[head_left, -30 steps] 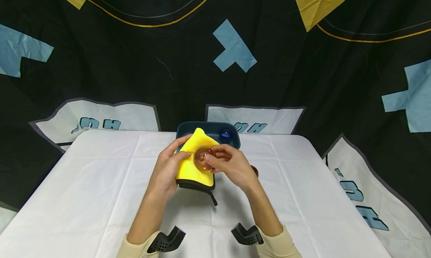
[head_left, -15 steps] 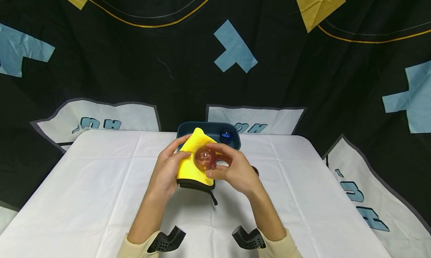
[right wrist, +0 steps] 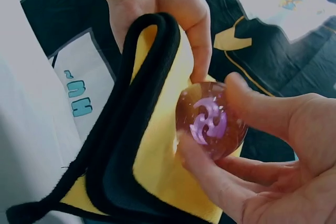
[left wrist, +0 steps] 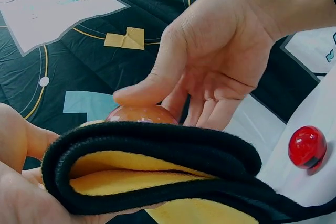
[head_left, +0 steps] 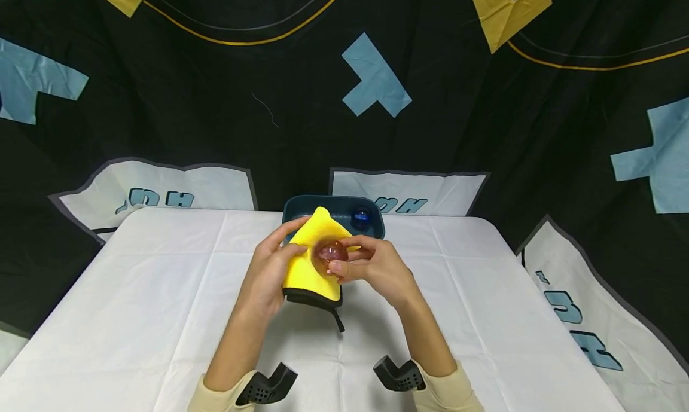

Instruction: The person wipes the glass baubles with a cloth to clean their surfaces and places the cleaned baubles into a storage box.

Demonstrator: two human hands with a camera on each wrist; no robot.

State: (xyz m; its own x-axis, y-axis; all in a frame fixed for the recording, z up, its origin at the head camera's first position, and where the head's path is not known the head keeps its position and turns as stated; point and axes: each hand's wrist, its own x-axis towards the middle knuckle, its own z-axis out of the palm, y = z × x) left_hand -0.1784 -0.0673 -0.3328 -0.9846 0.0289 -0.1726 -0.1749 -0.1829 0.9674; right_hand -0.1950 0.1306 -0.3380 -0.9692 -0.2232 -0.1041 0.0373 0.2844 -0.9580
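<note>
My left hand (head_left: 269, 268) holds a folded yellow cloth (head_left: 305, 275) with black edging, thumb on top and fingers behind. A see-through amber-red ball (head_left: 329, 253) rests against the cloth's face. My right hand (head_left: 377, 271) pinches this ball between thumb and fingers. In the right wrist view a purple swirl emblem shows inside the ball (right wrist: 210, 121). From the left wrist, the cloth's stacked black edges (left wrist: 152, 137) hide most of the ball, with only its top (left wrist: 142, 114) showing under the right thumb.
Behind the cloth, a dark blue tray (head_left: 289, 207) stands at the table's far edge with a blue ball (head_left: 360, 217) in it. A red ball (left wrist: 307, 148) lies on the white-covered table (head_left: 215, 316). Beyond the table hangs a black patterned curtain (head_left: 242, 143).
The right fingers have shifted their grip around the ball, first opening wider and then closing in, while it stays against the cloth. The left hand and cloth have barely moved.
</note>
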